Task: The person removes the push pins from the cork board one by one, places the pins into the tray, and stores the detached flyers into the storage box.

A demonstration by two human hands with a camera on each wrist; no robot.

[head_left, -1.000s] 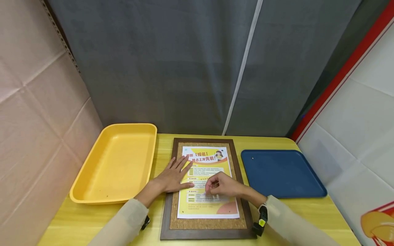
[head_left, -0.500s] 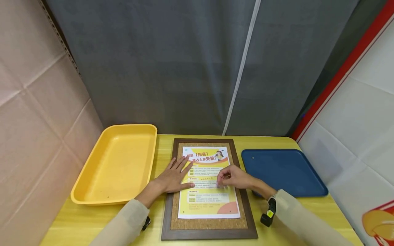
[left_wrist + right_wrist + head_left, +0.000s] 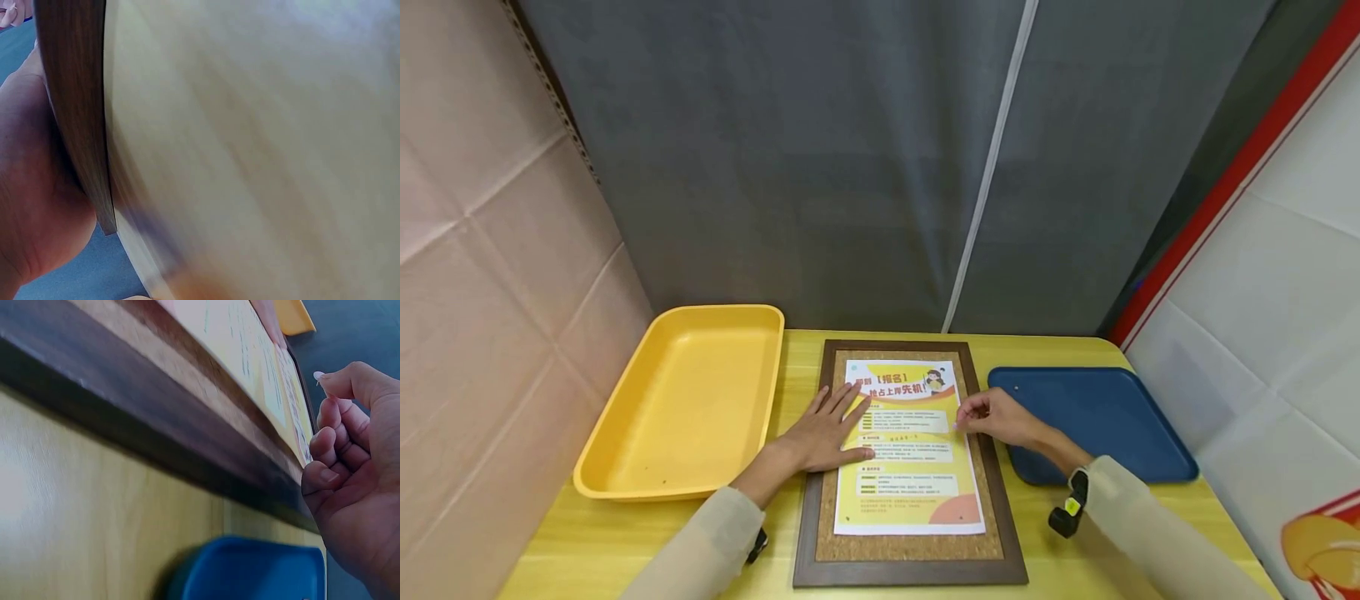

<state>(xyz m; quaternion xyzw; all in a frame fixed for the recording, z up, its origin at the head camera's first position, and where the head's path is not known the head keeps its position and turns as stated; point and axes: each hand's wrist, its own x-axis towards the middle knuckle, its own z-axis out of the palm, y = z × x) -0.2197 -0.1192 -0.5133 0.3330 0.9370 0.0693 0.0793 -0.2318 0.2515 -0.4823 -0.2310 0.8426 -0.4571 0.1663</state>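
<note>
A printed yellow-and-white poster (image 3: 917,506) lies on a brown-framed cork board (image 3: 910,547) in the head view. My left hand (image 3: 823,433) presses flat on the poster's left side, fingers spread, with its heel over the wooden frame (image 3: 78,112). Above the poster's right edge, my right hand (image 3: 1000,418) pinches a tiny pale-headed thumbtack (image 3: 318,375) between thumb and index finger. Its thin metal point shows in the right wrist view, and the other fingers curl toward the palm. Small dark specks sit near both lower corners of the poster.
A deep yellow tray (image 3: 681,487) stands left of the board. To the right lies a shallow blue tray (image 3: 1090,425), with a small speck near its upper left corner. The yellow wood-grain table (image 3: 1180,533) ends at a grey curtain (image 3: 820,208) behind.
My right hand has moved up and to the right, from over the poster's middle to its right edge, still pinching the thumbtack. My left hand has stayed in place.
</note>
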